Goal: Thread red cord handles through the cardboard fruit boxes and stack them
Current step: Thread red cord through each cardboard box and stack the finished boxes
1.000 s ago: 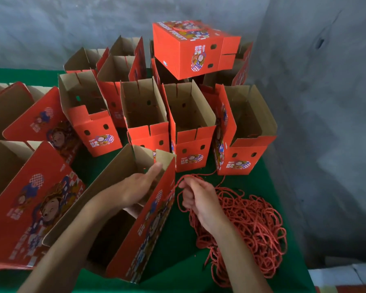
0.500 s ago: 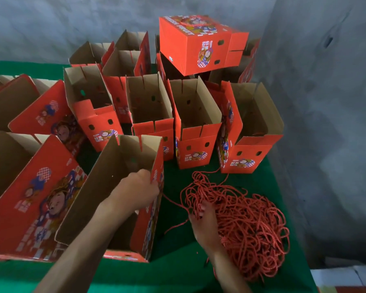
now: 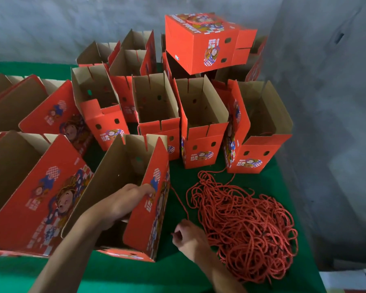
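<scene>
- Open box (image 3: 123,187) nearest the viewer, standing on the green bench (image 3: 178,271), top open, brown inside, red printed side facing right.
- Left hand (image 3: 123,203) hooked over the top edge of that box's right wall; grip closed on the cardboard, fingers curled onto the printed face.
- Single cord strand (image 3: 181,203) running taut down from the box's right side to the right hand (image 3: 187,236).
- Right hand low on the bench just right of the box, beside the heap; grip closed to a pinch on the strand, fingers curled.
- Cord pile (image 3: 245,225), a loose red tangle, lying on the bench right of the held box and in front of the row of boxes.
- Row of open boxes (image 3: 201,123) behind the pile and the held box, upright, flaps raised, punched holes visible in front panels.
- Closed box (image 3: 201,43) perched on top of open boxes at the rear, tilted, with a red cord handle on its lid.
- Further open boxes (image 3: 30,182) at left, leaning, printed sides up.
- Grey wall (image 3: 325,102) behind and to the right of the bench.
</scene>
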The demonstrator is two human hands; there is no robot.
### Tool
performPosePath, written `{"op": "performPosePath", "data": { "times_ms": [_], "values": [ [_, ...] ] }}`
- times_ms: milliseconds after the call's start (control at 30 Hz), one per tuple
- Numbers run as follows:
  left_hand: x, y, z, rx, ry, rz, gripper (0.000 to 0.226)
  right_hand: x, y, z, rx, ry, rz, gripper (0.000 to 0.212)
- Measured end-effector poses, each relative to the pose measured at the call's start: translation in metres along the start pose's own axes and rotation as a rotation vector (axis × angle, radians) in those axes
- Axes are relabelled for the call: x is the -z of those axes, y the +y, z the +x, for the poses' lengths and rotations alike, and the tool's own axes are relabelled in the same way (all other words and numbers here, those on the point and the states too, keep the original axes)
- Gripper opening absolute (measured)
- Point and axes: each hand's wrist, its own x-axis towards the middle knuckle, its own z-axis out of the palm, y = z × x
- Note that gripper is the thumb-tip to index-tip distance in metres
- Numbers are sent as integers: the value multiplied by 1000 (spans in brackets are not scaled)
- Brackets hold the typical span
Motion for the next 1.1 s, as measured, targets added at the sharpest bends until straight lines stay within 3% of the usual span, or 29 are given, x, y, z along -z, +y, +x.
{"op": "performPosePath", "data": {
  "times_ms": [167,333,433,700,1100],
  "values": [
    [6,-3,-5,-21,-15,-68,50,37,-27,-16,9,131,872,14],
    [3,-1,-10,-14,11,-131,47,60,-53,-22,48,192,1060,11],
    [3,-1,-10,-26,44,-144,46,68,-59,-28,55,151,1079,19],
    [8,-3,-5,-40,56,-212,51,72,-67,-32,36,99,1169,9],
    [-7,-3,-1,-70,-14,-157,70,78,-66,-35,79,81,813,14]
  ]
}}
